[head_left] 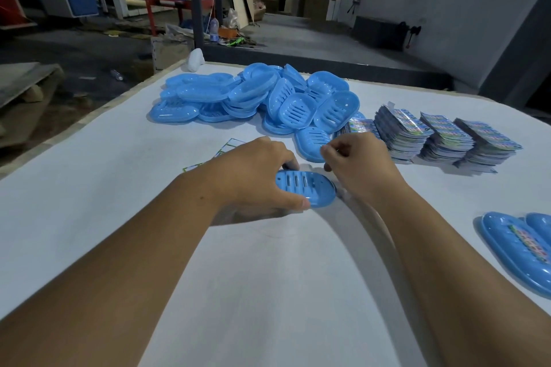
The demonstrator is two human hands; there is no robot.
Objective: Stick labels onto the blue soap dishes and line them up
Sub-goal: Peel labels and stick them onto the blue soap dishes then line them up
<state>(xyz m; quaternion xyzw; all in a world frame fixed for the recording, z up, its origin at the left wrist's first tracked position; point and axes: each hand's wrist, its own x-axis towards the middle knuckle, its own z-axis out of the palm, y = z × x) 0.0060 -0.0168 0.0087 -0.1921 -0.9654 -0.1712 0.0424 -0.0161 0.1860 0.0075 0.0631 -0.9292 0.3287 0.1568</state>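
Soap dish (305, 188) (slots up) gripped by left hand (253, 176) on the table (268, 292); right hand (357, 161) curled, contents unclear.

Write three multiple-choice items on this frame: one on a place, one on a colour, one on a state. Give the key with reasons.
1. Where do the label stacks lie relative to the dish pile?
A. To its right
B. To its left
C. On top of it

2. What colour are the dishes?
A. Red
B. Blue
C. Green

3. What is the left hand doing?
A. Lying flat on the table
B. Holding a dish
C. Lifting a stack of labels

Key: 1 A, the stacks sit right of the pile. 2 B, every dish is light blue. 3 B, its thumb and fingers curl round the dish's edges, while the right hand hovers beside it with fingers pinched.
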